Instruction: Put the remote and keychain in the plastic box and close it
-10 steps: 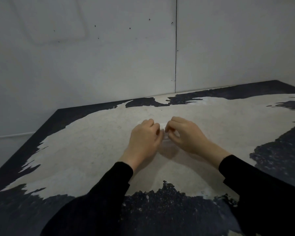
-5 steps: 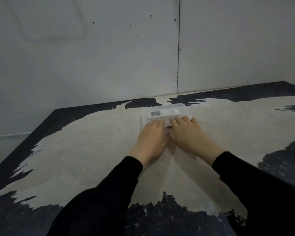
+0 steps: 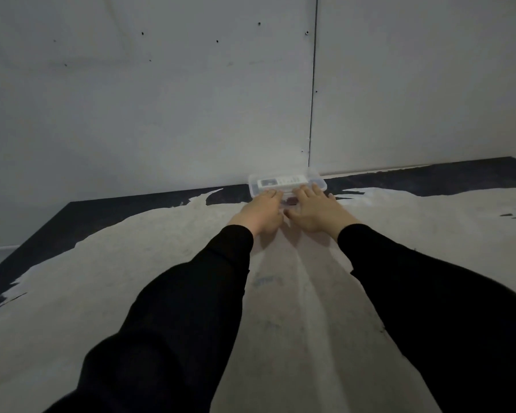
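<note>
Both arms reached out straight, left hand (image 3: 261,210) and right hand (image 3: 316,210) lying flat, fingers spread, on the box (image 3: 286,183). The remote (image 3: 282,182) showed through; the keychain couldn't be made out.

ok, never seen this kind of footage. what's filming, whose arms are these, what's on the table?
There is no robot here. A person wears a wide-angle camera on the head, looking forward and down, so the two arms in black sleeves are their own.

The surface is a table with a worn pale-and-black top, set against a plain wall. At its far edge sits a clear plastic box, lid apparently down. A white remote shows through it. A small dark shape near the front may be the keychain, too unclear to confirm.

The left hand and right hand lie flat side by side, fingers resting on the box's near edge. Neither hand grips anything; they look to be pressing or pushing the box.
</note>
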A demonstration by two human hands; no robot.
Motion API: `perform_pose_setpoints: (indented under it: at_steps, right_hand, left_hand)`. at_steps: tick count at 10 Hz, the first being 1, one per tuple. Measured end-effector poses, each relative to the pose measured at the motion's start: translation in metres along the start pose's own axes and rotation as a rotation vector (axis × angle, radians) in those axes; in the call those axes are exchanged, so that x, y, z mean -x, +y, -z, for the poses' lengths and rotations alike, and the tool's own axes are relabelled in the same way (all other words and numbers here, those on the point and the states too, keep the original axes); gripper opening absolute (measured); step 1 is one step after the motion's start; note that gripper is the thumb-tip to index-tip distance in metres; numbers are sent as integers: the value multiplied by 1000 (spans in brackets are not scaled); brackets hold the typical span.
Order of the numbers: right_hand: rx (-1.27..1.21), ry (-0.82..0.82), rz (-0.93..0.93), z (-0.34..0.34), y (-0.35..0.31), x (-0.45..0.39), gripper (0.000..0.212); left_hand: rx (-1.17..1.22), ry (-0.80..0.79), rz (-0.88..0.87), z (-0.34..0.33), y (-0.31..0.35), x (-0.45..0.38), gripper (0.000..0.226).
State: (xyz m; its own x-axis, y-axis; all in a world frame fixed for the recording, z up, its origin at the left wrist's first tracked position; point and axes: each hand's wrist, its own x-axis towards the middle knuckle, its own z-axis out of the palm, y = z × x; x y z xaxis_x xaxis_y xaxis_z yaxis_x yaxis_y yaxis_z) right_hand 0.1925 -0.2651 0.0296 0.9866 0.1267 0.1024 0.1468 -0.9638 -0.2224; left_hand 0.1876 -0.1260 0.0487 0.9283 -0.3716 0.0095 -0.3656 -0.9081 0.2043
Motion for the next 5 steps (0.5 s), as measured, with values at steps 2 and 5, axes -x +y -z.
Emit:
perform_pose_setpoints:
  at_steps: [2, 5]
  right_hand:
    - [-20, -19, -2, -6, 1, -9, 72]
    - [184, 1, 83, -5, 5, 2, 77]
  left_hand:
    - [-26, 40, 36, -1, -4, -12, 64]
    - [-162, 24, 67, -6, -4, 1, 72]
